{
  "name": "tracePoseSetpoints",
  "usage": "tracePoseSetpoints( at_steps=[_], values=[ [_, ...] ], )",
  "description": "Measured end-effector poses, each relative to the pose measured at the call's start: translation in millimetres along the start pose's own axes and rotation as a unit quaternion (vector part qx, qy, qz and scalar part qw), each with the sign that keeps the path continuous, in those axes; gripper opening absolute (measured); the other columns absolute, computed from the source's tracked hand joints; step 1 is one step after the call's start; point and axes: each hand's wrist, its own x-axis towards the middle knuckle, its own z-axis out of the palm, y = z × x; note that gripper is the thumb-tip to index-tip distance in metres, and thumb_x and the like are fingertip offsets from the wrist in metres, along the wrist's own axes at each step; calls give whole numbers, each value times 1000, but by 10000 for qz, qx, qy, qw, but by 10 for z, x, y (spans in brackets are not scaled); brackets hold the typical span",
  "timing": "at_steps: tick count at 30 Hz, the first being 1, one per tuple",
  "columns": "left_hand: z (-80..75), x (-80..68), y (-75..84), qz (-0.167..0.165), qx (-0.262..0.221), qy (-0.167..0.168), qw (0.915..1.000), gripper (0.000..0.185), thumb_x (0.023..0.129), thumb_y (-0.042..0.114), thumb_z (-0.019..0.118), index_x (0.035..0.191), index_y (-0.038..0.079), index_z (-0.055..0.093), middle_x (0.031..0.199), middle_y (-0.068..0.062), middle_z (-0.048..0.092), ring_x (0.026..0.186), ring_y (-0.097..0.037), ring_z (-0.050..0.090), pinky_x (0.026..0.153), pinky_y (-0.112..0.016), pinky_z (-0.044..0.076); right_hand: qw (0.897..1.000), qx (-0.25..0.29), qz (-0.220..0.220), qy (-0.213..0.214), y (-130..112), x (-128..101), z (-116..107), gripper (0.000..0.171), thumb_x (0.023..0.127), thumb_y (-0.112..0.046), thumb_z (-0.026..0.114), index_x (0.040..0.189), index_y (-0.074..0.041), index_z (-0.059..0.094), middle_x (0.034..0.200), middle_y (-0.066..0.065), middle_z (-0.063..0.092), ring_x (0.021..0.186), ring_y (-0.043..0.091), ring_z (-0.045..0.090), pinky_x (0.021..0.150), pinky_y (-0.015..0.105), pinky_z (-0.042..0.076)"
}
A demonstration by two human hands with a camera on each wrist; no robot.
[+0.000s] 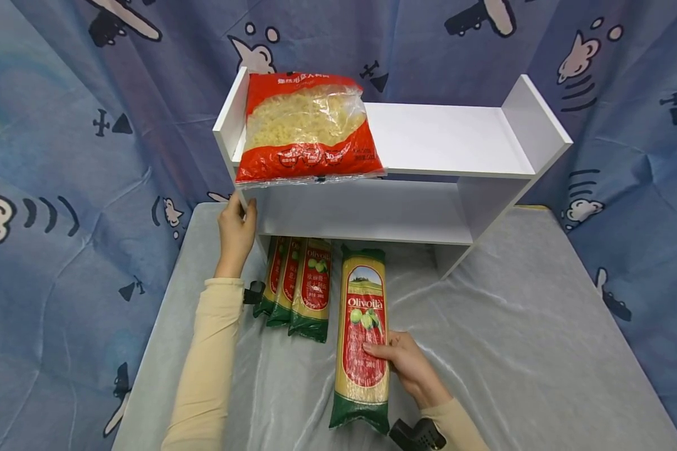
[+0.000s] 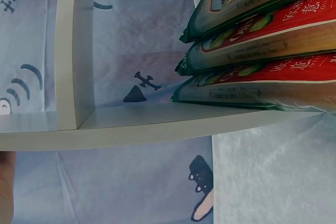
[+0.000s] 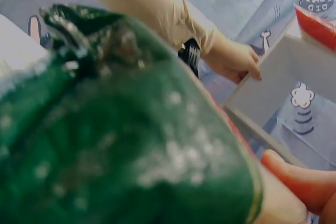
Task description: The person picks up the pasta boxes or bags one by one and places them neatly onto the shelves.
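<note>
Three spaghetti packs (image 1: 293, 285) already lie side by side under the shelf (image 1: 446, 141), at 12 o'clock on the bench (image 1: 513, 338). A fourth pack (image 1: 362, 338) lies just right of them, only its top end reaching under the shelf. The right hand (image 1: 409, 366) curls around this pack's right edge, thumb on its label. The left hand (image 1: 236, 233) grips the shelf's left panel. A macaroni bag (image 1: 307, 128) rests on the top board at 11 o'clock. Judging by this, one pack remains to be placed.

Cream long sleeves (image 1: 205, 369), black wrist cameras (image 1: 417, 435)
</note>
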Motion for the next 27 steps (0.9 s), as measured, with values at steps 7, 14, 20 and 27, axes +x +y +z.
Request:
tracePoseSetpoints(
  at_steps=[7, 14, 20, 27],
  values=[
    [-12, 12, 7, 51, -54, 20, 10000, 23, 94, 0, 52, 114, -11, 58, 113, -29, 61, 108, -40, 58, 90, -51, 47, 9995, 89, -262, -171, -68, -168, 42, 12, 87, -2, 61, 97, 1, 66, 79, -1, 71, 71, 12, 67, 70, 26, 53],
    [-28, 8, 24, 19, -71, -4, 10000, 25, 94, -1, 51, 117, -10, 57, 114, -30, 60, 109, -41, 57, 91, -51, 47, 9991, 85, -392, -137, -144, -322, 51, 9, 86, -2, 62, 92, -6, 68, 81, 0, 71, 71, 13, 67, 71, 27, 53],
    [-26, 4, 26, -23, -112, -28, 9999, 25, 94, -1, 51, 117, -10, 57, 115, -29, 60, 110, -41, 57, 91, -51, 46, 9977, 142, -635, -190, -225, -424, 50, 13, 87, -2, 60, 93, -9, 69, 82, 0, 71, 74, 12, 67, 72, 27, 53],
    [-12, -1, 25, -47, -74, -47, 10000, 24, 94, 0, 51, 115, -11, 57, 115, -30, 60, 110, -41, 57, 91, -51, 47, 9958, 220, -855, -243, -329, -532, 43, 15, 90, -1, 57, 93, -10, 69, 83, 0, 71, 74, 12, 67, 71, 26, 53]
  ],
)
